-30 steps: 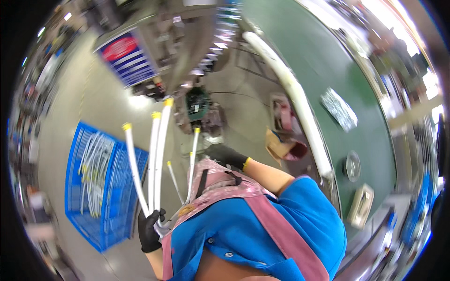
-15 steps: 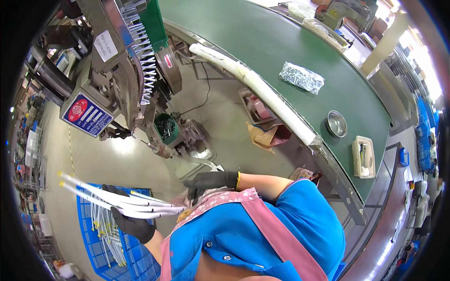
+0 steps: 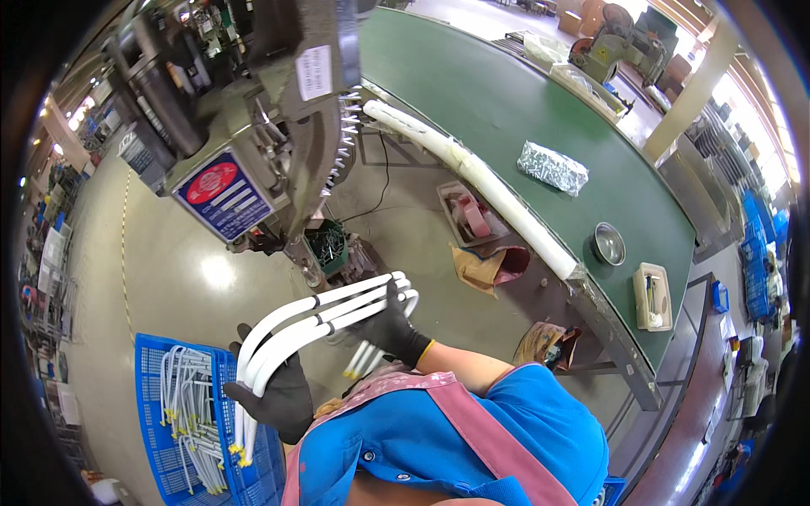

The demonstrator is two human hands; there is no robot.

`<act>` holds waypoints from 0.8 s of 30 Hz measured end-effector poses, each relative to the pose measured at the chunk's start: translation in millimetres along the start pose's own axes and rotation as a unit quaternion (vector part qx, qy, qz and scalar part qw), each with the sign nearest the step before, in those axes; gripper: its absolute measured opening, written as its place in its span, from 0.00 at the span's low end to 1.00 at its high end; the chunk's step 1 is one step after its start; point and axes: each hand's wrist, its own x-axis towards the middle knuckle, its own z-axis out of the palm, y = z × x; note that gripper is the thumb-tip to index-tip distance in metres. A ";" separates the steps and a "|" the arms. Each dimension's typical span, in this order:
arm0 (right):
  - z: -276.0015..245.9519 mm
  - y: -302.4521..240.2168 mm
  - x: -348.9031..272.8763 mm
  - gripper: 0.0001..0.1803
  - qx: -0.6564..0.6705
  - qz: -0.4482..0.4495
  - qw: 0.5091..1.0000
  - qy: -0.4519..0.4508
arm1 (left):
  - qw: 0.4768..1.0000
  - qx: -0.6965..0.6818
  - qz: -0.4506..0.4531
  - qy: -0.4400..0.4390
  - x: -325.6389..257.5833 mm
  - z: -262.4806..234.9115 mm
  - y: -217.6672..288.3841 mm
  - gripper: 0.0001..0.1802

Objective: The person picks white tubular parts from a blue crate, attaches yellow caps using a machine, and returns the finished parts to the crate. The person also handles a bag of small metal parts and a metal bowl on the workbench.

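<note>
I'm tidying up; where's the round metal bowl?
In the head view, the bowl sits at right on the green table, between the silvery packet and the cream tray.

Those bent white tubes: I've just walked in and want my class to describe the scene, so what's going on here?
A person in black gloves holds a bundle of bent white tubes, with the left hand at one set of bends and the right hand near the other. More tubes lie in a blue crate to the person's left. A machine stands ahead, and a green table is to the right.
</note>
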 end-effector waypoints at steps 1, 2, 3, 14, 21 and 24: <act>-2.8 -10.3 4.2 0.40 0.023 -0.079 0.997 0.007 | 1.000 -0.022 -0.007 0.017 -2.7 -3.6 8.5 0.33; -4.2 -19.8 5.8 0.38 0.008 -0.124 0.992 0.020 | 0.998 -0.032 0.002 0.057 -5.8 -8.0 17.3 0.32; -4.0 -29.7 6.2 0.36 0.024 -0.140 0.990 -0.018 | 0.998 -0.048 -0.011 0.050 -8.9 -13.6 24.7 0.32; 53.9 -56.3 4.6 0.42 0.072 -0.088 0.962 -0.249 | 0.982 -0.110 -0.069 0.135 -78.7 -109.5 86.6 0.38; 57.5 60.4 41.0 0.28 -0.093 0.018 0.973 -0.213 | 0.787 0.512 -0.345 -0.018 -104.3 -94.8 137.9 0.36; 49.0 118.4 30.5 0.26 -0.144 0.093 0.982 -0.083 | 0.825 0.512 -0.239 0.016 -76.8 -94.5 132.7 0.22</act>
